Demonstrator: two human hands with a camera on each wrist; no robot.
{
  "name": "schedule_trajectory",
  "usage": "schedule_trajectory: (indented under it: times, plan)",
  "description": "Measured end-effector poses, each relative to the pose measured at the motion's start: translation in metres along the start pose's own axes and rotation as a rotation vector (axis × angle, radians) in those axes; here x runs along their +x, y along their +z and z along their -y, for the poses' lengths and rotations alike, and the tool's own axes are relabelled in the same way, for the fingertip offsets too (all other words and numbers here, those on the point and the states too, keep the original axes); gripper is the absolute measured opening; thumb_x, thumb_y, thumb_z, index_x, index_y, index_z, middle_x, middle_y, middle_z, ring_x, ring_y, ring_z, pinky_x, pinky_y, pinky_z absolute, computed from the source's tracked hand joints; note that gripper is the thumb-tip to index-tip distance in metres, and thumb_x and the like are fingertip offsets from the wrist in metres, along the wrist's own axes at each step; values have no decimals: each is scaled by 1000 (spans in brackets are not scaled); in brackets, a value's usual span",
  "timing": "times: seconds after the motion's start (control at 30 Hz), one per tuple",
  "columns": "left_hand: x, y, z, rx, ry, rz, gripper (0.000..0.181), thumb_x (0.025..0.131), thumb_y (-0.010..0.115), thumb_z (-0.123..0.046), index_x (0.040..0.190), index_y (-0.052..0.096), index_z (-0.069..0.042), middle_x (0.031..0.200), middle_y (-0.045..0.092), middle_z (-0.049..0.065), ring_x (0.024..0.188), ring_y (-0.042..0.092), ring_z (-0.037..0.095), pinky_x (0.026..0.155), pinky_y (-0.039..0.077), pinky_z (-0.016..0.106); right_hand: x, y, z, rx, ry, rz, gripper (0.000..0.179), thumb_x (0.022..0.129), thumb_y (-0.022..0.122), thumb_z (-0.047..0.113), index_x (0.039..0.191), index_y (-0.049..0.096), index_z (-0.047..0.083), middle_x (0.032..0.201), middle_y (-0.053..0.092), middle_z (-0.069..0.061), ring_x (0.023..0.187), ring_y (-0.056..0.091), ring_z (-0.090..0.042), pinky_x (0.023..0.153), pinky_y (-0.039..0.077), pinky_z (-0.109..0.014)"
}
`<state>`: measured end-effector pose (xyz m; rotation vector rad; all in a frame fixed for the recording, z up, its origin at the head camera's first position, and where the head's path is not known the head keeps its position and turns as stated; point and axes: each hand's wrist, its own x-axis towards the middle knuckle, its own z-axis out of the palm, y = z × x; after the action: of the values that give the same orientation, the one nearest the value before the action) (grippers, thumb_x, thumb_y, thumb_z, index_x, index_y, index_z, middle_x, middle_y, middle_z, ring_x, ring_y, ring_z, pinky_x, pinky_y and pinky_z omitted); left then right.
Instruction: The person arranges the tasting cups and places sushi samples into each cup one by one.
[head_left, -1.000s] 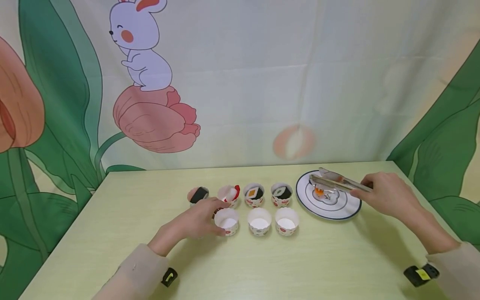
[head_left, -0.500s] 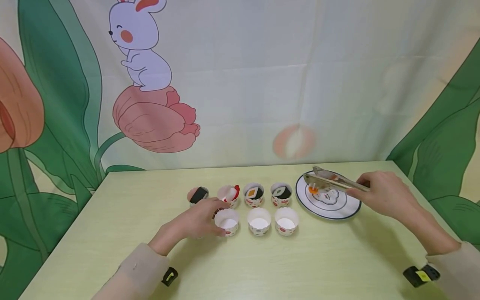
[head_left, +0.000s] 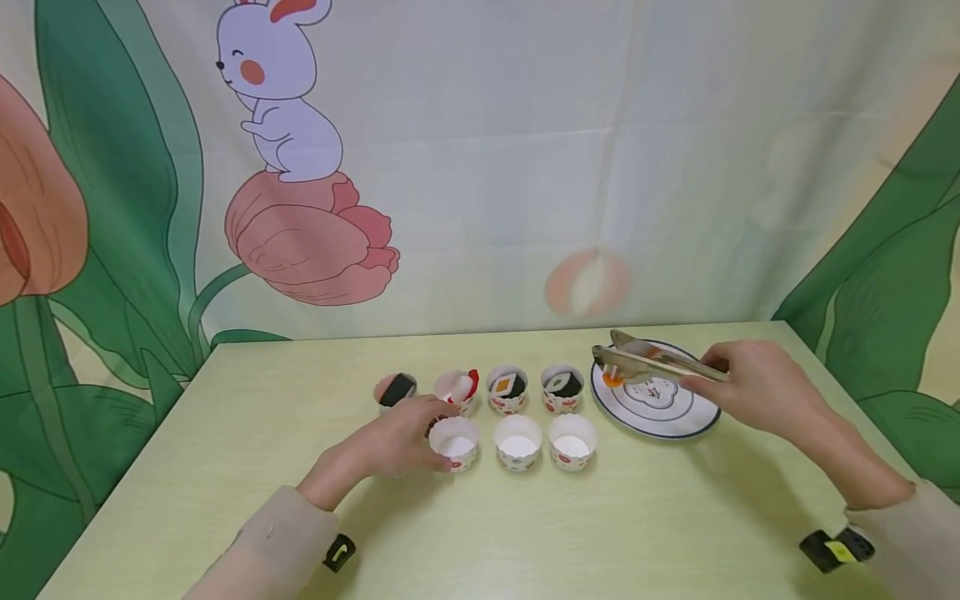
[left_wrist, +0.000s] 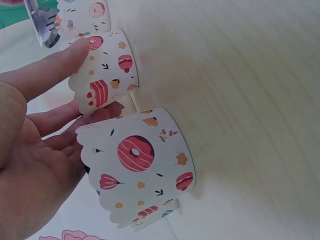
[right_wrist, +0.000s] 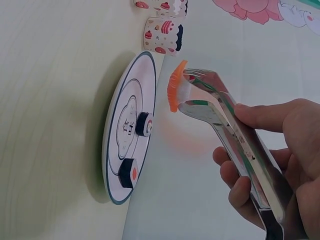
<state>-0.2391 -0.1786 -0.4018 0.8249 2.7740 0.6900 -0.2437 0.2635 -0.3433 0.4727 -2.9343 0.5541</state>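
My left hand (head_left: 401,437) holds a white paper baking cup (head_left: 453,446) at its rim, thumb on the near side and fingers behind, in the front row. Another patterned cup (left_wrist: 137,165) stands close under that hand in the left wrist view, mostly hidden by it in the head view. My right hand (head_left: 757,387) grips metal tongs (head_left: 660,364) with fork-like tips. Between the tips sits an orange-topped piece of nigiri sushi (right_wrist: 177,87), raised above the far left part of the blue-rimmed plate (head_left: 686,425). Two dark-wrapped sushi rolls (right_wrist: 129,172) lie on the plate.
Behind the front row stand several filled cups, including one with a white and red piece (head_left: 459,390) and two with black-wrapped sushi (head_left: 564,385). Right of the held cup are two unfilled cups (head_left: 517,443). A printed cloth (head_left: 480,167) hangs behind the table.
The right hand has moved left with the tongs, carrying the orange-topped nigiri from over the plate's middle to its left edge. The left hand stays at its cup.
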Motion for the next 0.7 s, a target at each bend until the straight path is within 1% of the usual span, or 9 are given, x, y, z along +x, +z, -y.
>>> schedule_trajectory:
  times: [0.27,0.47,0.7]
  plan:
    - [0,0,0,4,15,-7,62,78,91,-12,131,64,6,132,63,16,124,56,34,106,43,49,0,1,9,10,-21,11,33,92,78,32,99,74,0,72,63,4,60,51,-15,53,39,-33]
    - [0,0,0,-2,2,-4,62,78,91,-12,132,64,5,133,63,15,124,56,33,106,42,49,0,2,15,29,-22,21,33,92,78,31,100,74,-1,69,61,3,56,50,-14,50,39,-33]
    - [1,0,-1,-13,-5,-2,64,77,92,-12,132,63,5,133,63,15,122,57,32,104,44,48,0,4,23,40,-42,20,31,92,78,30,99,74,0,69,61,4,56,50,-14,50,39,-32]
